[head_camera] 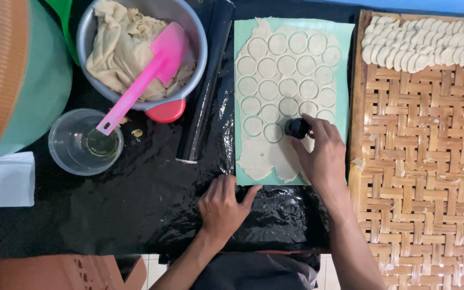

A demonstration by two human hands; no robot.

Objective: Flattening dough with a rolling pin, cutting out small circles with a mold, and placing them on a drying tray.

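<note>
A grey metal bowl stands near the far edge of the black plastic-covered table, heaped with scraps of beige dough. A pink spatula leans in it, its handle reaching out over the rim toward a clear glass cup that holds a little yellowish liquid. A small red piece sits at the bowl's near rim. Just beside the bowl lies a black roll, set lengthwise from far to near. At the left edge sit a teal container with a woven rim and a folded white cloth. Along the right edge rests a woven bamboo tray, with pale folded dumplings crowded in its far corner.
</note>
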